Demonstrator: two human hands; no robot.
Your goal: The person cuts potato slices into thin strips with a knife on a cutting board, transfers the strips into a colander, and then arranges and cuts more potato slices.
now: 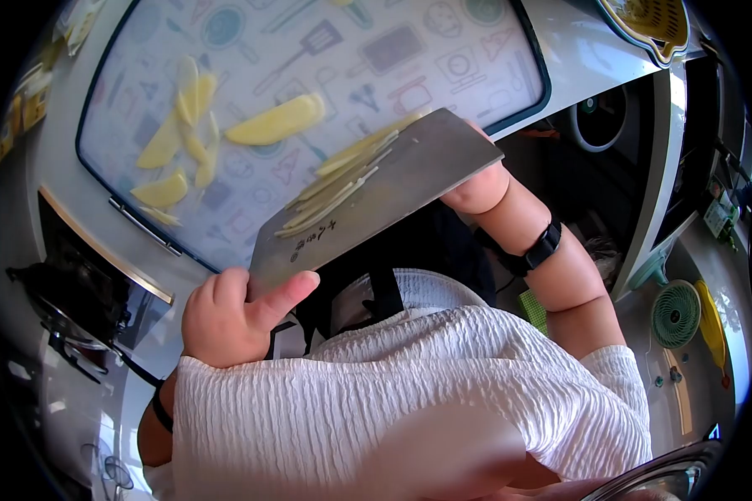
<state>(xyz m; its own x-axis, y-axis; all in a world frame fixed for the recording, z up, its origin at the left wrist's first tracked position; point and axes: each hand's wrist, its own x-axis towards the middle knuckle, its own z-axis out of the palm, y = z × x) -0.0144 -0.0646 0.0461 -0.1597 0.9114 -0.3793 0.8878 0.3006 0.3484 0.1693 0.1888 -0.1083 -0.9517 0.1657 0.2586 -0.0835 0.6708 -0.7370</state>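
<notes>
My left hand (230,321) is closed around the near-left end of a broad cleaver (384,196), its thumb stretched along the lower edge; the handle is hidden in the grip. The blade is tilted, its lettered face towards me. Several thin pale-yellow strips, which look like potato, (334,200) cling to the blade's face and upper edge. At the blade's far right end is my right hand (480,188), mostly behind the steel, with its fingers largely hidden. Beyond the blade, a large yellow slice (277,119) lies on the patterned cutting board (309,58).
More yellow slices (160,190) lie piled at the board's left. A yellow basket (656,33) stands at the counter's upper right. At the left are a dark pan (67,301) and a dark opening in the counter. A green fan (675,313) is at the right.
</notes>
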